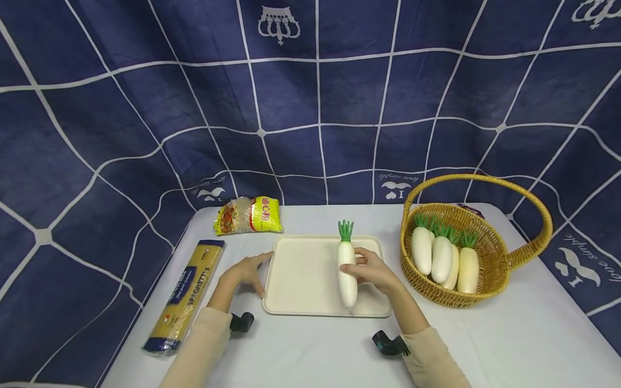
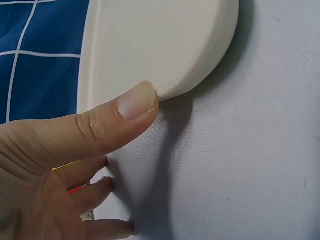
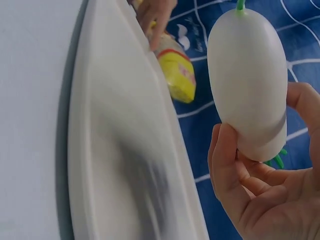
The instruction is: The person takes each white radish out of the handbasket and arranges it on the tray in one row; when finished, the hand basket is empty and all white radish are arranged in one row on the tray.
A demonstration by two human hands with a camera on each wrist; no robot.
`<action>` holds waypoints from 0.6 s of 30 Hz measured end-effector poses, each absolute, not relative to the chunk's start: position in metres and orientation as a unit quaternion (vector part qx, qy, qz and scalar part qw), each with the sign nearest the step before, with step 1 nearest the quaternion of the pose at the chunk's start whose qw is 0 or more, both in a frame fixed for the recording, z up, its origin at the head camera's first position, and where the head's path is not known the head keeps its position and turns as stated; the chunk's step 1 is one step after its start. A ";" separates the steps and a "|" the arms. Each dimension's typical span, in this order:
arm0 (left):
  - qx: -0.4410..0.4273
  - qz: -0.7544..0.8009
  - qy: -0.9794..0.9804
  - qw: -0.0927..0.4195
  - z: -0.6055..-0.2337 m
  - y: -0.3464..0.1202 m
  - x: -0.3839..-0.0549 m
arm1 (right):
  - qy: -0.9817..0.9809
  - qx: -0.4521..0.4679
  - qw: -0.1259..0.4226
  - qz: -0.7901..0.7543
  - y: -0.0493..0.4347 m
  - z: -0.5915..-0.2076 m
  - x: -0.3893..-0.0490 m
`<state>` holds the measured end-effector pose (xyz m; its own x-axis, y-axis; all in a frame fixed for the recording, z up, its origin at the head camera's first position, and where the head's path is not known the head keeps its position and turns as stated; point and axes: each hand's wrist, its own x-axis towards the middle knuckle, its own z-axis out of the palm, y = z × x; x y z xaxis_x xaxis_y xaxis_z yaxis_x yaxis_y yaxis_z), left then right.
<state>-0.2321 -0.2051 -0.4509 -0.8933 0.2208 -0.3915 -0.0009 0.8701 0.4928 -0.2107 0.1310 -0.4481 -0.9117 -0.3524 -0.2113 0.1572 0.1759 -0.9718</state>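
Note:
My right hand point(image 1: 377, 273) grips a white radish point(image 1: 346, 256) with a green leafy top, thumb on one side and fingers on the other. The radish overlaps the right half of a cream tray point(image 1: 301, 277) in the head view, leaves toward the back. In the right wrist view the radish point(image 3: 247, 75) shows close up, beside the tray's edge. At the tray's left side is my left hand point(image 1: 246, 273), fingers spread. The left wrist view has its thumb point(image 2: 137, 102) right at the tray's rim, with the other fingers lower down near the white cloth.
On the right stands a wicker basket point(image 1: 485, 296) with a tall handle, holding several white radishes point(image 1: 441, 258). A spaghetti pack point(image 1: 186, 296) lies at the left. Behind the tray's left corner is a yellow food bag point(image 1: 249, 215). A blue checked curtain point(image 1: 349, 97) hangs behind the table.

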 end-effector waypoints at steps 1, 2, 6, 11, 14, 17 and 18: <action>0.059 0.248 0.941 0.223 -0.451 -0.205 -0.232 | 0.741 -0.063 0.200 -0.638 0.127 -0.449 -0.211; 0.061 0.248 0.941 0.223 -0.451 -0.205 -0.232 | 0.744 -0.063 0.199 -0.635 0.124 -0.449 -0.212; 0.066 0.244 0.941 0.224 -0.449 -0.205 -0.233 | 0.750 -0.061 0.194 -0.629 0.109 -0.454 -0.215; 0.063 0.241 0.942 0.226 -0.449 -0.204 -0.234 | 0.754 -0.066 0.188 -0.626 0.089 -0.459 -0.219; 0.062 0.240 0.942 0.225 -0.450 -0.205 -0.233 | 0.753 -0.071 0.191 -0.626 0.078 -0.461 -0.220; 0.061 0.238 0.943 0.224 -0.450 -0.205 -0.232 | 0.751 -0.077 0.195 -0.627 0.068 -0.462 -0.221; 0.059 0.238 0.943 0.223 -0.451 -0.206 -0.232 | 0.750 -0.078 0.197 -0.627 0.065 -0.462 -0.222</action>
<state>-0.2322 -0.2056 -0.4506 -0.8931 0.2178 -0.3936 0.0051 0.8799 0.4752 -0.2216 0.0650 -0.4624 -0.9107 -0.3629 -0.1973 0.1299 0.2016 -0.9708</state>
